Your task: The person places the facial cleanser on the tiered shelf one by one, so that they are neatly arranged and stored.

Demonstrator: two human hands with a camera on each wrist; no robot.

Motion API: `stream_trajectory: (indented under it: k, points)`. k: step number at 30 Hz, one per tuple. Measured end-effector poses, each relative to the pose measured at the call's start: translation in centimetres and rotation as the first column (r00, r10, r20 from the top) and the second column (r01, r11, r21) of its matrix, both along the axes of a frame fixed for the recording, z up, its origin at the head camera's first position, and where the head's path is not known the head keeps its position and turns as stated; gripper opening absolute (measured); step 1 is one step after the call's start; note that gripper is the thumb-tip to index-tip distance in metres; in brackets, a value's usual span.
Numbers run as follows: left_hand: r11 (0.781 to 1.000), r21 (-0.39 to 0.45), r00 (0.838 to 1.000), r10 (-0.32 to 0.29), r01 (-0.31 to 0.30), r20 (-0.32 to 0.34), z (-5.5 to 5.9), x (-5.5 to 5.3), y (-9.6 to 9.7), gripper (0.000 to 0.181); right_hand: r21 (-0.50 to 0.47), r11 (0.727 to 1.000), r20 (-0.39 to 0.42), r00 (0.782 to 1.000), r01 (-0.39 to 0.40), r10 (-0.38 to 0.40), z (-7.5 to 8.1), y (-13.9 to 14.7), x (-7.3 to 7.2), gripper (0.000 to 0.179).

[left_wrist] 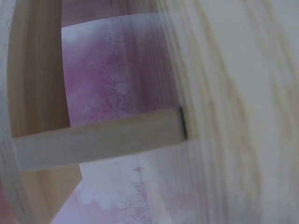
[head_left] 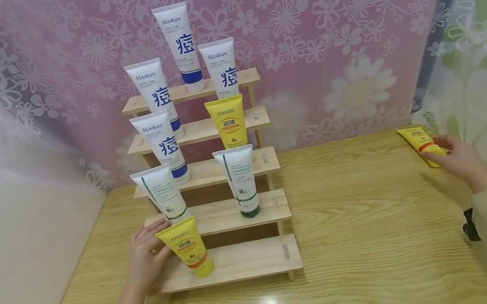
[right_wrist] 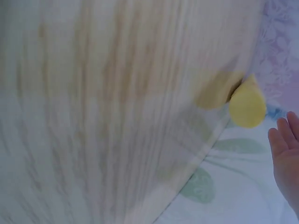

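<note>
A five-step wooden display stand [head_left: 257,258] bears squeeze tubes. My left hand [head_left: 144,253] holds the stand's left end at the second step from the bottom, beside a yellow tube [head_left: 189,248] on the lowest step. Just above its fingers is a white-and-green tube [head_left: 163,193]. The left wrist view shows only the stand's wood [left_wrist: 98,144], not the hand. Far right, my right hand [head_left: 462,162] is at another yellow tube [head_left: 419,140] near the table's back edge. In the right wrist view, its fingers [right_wrist: 279,140] are extended, apart from the tube's round yellow cap [right_wrist: 247,108].
Higher steps carry several white-and-blue tubes, one at the top [head_left: 177,38], and a yellow tube [head_left: 228,122]. Another white-and-green tube [head_left: 240,180] stands at right on the second step. A pink flowered backdrop [head_left: 290,29] rises behind the wooden table [head_left: 362,240].
</note>
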State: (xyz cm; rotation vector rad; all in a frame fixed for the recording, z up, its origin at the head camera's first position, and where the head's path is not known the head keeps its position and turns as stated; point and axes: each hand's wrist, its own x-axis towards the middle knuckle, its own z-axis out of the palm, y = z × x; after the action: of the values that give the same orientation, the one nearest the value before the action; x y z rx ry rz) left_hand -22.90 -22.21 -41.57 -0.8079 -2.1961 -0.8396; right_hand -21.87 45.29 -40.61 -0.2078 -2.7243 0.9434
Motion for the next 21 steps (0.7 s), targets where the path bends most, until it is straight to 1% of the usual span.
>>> stream_trajectory:
  k: [7, 12, 21]
  points:
    - [1.0, -0.012, 1.0, -0.003, 0.003, -0.005, 0.0, 0.1, 0.0, 0.019, 0.021, 0.999, 0.079, 0.996, -0.044, 0.042, -1.3, 1.7, -0.1, 0.07]
    - [1.0, -0.021, 1.0, -0.003, 0.003, -0.004, -0.1, 0.1, -0.1, 0.02, 0.094, 0.993, 0.107, 0.992, -0.073, 0.062, -2.0, 2.3, -0.3, 0.072]
    - [1.0, 0.0, 1.0, -0.011, 0.011, -0.015, -0.2, 0.0, -0.1, 0.02, 0.155, 0.978, 0.12, 0.985, -0.14, 0.122, -1.7, 1.8, -0.5, 0.067]
